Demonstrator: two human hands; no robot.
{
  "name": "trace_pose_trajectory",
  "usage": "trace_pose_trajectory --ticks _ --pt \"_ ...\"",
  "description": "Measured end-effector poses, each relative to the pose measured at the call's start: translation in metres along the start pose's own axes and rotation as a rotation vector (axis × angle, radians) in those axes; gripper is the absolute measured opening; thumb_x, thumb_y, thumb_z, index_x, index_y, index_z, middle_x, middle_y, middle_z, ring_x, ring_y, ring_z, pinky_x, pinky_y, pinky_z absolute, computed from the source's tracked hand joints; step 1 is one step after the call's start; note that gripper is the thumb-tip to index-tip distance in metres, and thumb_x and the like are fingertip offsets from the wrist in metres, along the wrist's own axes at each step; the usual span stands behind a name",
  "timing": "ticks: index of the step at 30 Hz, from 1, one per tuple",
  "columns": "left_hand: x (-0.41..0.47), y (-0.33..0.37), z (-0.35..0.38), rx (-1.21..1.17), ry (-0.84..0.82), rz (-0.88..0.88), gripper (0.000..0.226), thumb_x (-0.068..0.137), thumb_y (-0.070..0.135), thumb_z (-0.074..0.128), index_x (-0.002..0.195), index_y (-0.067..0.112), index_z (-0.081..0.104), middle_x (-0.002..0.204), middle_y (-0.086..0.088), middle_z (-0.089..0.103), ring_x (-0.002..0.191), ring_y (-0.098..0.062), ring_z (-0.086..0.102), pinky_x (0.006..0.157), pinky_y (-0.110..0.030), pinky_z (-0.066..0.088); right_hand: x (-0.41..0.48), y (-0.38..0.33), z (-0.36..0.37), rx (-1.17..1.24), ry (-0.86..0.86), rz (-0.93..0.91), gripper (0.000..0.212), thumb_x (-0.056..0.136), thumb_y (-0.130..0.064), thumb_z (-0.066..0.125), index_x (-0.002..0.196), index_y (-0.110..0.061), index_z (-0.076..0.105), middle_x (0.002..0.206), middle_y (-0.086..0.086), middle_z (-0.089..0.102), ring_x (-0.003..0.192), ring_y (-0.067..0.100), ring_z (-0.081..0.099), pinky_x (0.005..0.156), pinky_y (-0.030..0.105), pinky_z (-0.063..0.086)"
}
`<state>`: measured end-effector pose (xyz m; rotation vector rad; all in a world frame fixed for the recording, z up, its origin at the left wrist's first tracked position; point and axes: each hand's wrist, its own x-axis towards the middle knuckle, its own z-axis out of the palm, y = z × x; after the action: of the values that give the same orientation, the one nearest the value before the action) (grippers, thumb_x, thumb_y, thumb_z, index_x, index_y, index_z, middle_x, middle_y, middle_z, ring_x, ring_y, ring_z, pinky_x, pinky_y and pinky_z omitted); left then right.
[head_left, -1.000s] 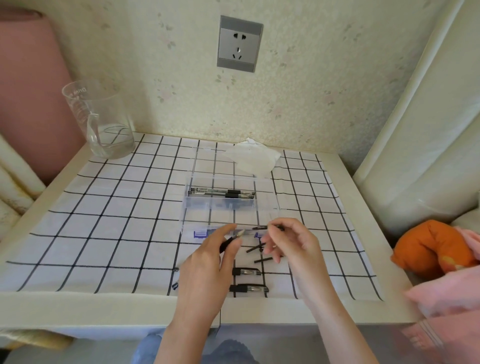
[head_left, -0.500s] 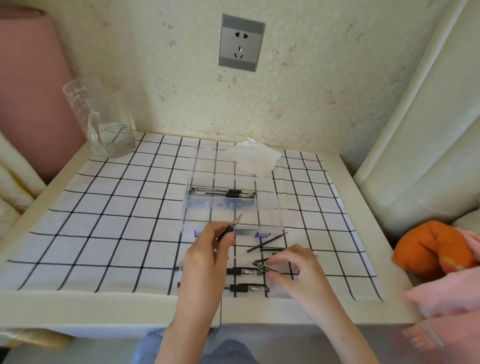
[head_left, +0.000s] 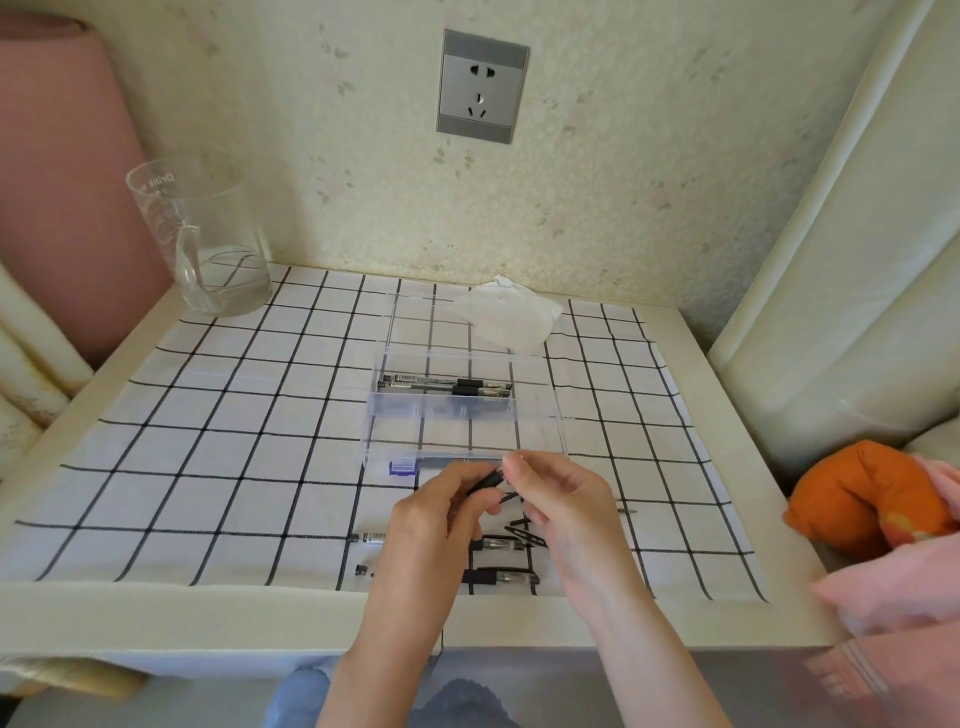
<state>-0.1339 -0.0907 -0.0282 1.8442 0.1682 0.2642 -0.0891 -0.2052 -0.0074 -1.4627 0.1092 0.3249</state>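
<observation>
Pen piece (head_left: 487, 479) is sitting between both grips. Left hand (head_left: 431, 519) is pinching its lower end w/ curled fingers; right hand (head_left: 561, 504) is pinching the upper end, thumb & forefinger nearly closed.

Risk, in my judgement: hands pushing off-axis are cocking or slipping it, dropping it among loose parts (head_left: 501, 576) directly under the grip. Box (head_left: 457, 415) is lying just beyond.
</observation>
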Motion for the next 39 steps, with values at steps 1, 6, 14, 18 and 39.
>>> trace_pose_trajectory --ticks 1,6,14,18,39 --pt "0.000 -0.001 0.000 -0.008 -0.006 0.002 0.033 0.089 0.015 0.056 0.084 0.047 0.056 0.073 0.017 0.063 0.057 -0.004 0.050 0.056 -0.012 0.042 0.001 0.001 0.000 0.007 -0.013 -0.004 0.023 0.065 -0.028 0.071 0.080 -0.012 0.072 0.058 -0.010 0.065 0.049 -0.002 0.054 0.065 0.021 0.040" --pt "0.001 -0.001 0.000 -0.015 -0.012 0.020 0.031 0.091 0.016 0.054 0.084 0.045 0.057 0.074 0.012 0.061 0.055 -0.005 0.049 0.056 -0.014 0.043 0.003 0.001 -0.004 0.061 -0.104 -0.031 0.020 0.067 -0.028 0.070 0.082 -0.017 0.075 0.069 -0.006 0.065 0.058 0.005 0.051 0.059 0.022 0.035" --pt "0.001 -0.005 -0.001 0.077 -0.009 0.065 0.033 0.090 0.019 0.054 0.088 0.051 0.054 0.080 0.020 0.063 0.064 -0.006 0.056 0.060 -0.011 0.044 0.003 -0.002 -0.005 0.008 -0.092 0.013 0.027 0.067 -0.031 0.071 0.085 -0.011 0.072 0.069 -0.008 0.065 0.051 0.000 0.050 0.052 0.014 0.037" --pt "0.002 -0.006 -0.002 0.125 0.001 0.084 0.026 0.090 0.024 0.054 0.093 0.050 0.053 0.084 0.021 0.063 0.069 -0.007 0.058 0.062 -0.012 0.046 0.002 -0.003 -0.008 -0.048 -0.099 0.034 0.029 0.068 -0.035 0.069 0.090 -0.016 0.072 0.066 -0.012 0.063 0.051 0.004 0.042 0.049 0.016 0.033" --pt "0.001 -0.007 -0.001 0.233 -0.003 0.112 0.027 0.088 0.030 0.055 0.089 0.057 0.050 0.086 0.030 0.062 0.080 0.009 0.058 0.069 -0.009 0.045 0.002 -0.004 -0.012 -0.151 -0.101 -0.003 0.017 0.082 -0.023 0.067 0.091 -0.009 0.071 0.064 -0.012 0.063 0.052 -0.002 0.053 0.047 0.009 0.038"
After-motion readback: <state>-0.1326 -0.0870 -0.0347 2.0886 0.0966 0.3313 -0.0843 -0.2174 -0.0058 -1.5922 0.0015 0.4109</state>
